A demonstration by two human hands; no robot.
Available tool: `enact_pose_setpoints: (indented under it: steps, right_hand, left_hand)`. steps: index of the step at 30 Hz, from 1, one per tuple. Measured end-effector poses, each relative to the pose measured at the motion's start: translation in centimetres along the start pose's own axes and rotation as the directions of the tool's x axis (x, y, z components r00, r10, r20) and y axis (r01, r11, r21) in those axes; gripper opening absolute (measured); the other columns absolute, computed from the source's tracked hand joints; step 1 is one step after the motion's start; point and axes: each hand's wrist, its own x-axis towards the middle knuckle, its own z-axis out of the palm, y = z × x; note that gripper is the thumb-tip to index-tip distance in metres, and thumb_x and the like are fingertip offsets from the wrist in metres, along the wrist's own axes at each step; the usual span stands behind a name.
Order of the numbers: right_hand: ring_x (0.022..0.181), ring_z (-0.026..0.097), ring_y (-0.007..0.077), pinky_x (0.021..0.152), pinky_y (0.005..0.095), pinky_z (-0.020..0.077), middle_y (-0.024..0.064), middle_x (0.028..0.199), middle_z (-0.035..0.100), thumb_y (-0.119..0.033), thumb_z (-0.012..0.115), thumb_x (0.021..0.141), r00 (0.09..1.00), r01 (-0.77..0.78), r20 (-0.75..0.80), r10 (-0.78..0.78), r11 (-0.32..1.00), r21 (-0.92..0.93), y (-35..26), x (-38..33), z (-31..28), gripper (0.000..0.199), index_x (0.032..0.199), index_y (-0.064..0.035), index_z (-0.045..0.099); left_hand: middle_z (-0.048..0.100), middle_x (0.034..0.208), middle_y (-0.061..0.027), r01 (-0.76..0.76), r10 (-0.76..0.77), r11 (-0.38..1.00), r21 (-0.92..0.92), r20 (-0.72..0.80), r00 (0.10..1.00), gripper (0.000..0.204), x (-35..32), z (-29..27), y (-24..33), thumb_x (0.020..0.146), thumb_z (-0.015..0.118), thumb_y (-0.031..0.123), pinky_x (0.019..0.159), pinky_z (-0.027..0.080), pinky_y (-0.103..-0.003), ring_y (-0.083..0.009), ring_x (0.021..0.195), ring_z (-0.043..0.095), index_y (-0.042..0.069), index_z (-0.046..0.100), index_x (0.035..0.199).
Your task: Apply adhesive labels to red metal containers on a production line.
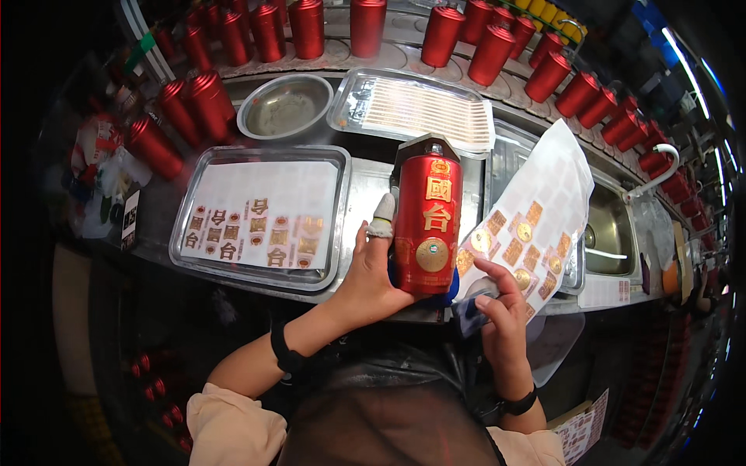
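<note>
A red bottle (423, 252) with gold lettering and a round gold emblem stands upright in the middle. My left hand (371, 276) is closed around its lower left side, a pale finger cot on one digit. To the right, my right hand (501, 307) has its thumb and index finger curled near the lower edge of a white sheet of gold stickers (548, 182). A dark, translucent bluish piece lies at those fingertips; its kind is unclear. Part of something blue (451, 287) shows behind the bottle's base.
On the left, a metal tray (180, 225) holds another sticker sheet (233, 182). Behind are a metal bowl (252, 116) and a tray (346, 89) with printed strips (423, 109). Red bottles (307, 31) line the far conveyor. A sink (610, 225) with a faucet (660, 175) sits right.
</note>
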Motion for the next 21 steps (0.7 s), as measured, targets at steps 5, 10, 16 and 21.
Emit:
enact_pose_setpoints:
  steps: [5,10,16,21]
  right_hand:
    - [0.073,0.058,0.0100,0.068,0.0206,0.0452,0.0048,0.083,0.060,-0.008,0.057,0.082,0.976,-0.199,0.117,0.185,0.973,0.121,1.4,0.0,0.1,0.067,0.145,-0.0009,0.037]
    - [0.061,0.055,0.0091,0.058,0.0188,0.0412,0.0029,0.071,0.058,-0.010,0.057,0.084,0.675,-0.675,0.445,0.588,0.736,0.052,1.2,0.2,1.8,0.064,0.144,-0.0006,0.037]
    - [0.067,0.053,0.0046,0.061,0.0183,0.0409,-0.0022,0.075,0.057,-0.007,0.055,0.086,0.599,-0.561,0.569,0.564,0.802,-0.205,-1.1,-0.2,1.4,0.022,0.107,-0.0013,0.062]
    - [0.068,0.053,0.0051,0.063,0.0195,0.0414,-0.0008,0.076,0.058,-0.005,0.059,0.084,0.957,-0.257,0.132,0.258,0.966,-0.024,-0.5,0.9,-0.6,0.011,0.095,-0.0015,0.061]
  left_hand:
    - [0.046,0.140,-0.0265,0.084,-0.098,0.978,-0.189,-0.063,0.993,0.103,0.5,-0.2,1.7,0.064,0.091,0.022,0.110,0.033,-0.041,-0.0332,0.132,0.046,-0.007,0.025,0.139]
    - [0.048,0.138,-0.0243,0.039,-0.049,0.996,-0.084,-0.126,0.991,0.102,0.9,-2.4,4.0,0.063,0.091,0.023,0.109,0.035,-0.041,-0.0307,0.131,0.048,-0.004,0.027,0.139]
    - [0.048,0.135,-0.0243,-0.157,0.214,0.942,0.298,-0.171,0.962,0.089,1.0,-1.4,4.7,0.069,0.080,0.032,0.108,0.019,-0.064,-0.0385,0.129,0.045,-0.004,0.038,0.138]
    - [0.036,0.145,-0.0248,-0.109,0.114,0.992,0.056,-0.105,0.988,0.097,-0.5,-1.2,3.5,0.073,0.081,0.029,0.113,0.016,-0.059,-0.0371,0.139,0.033,-0.005,0.026,0.145]
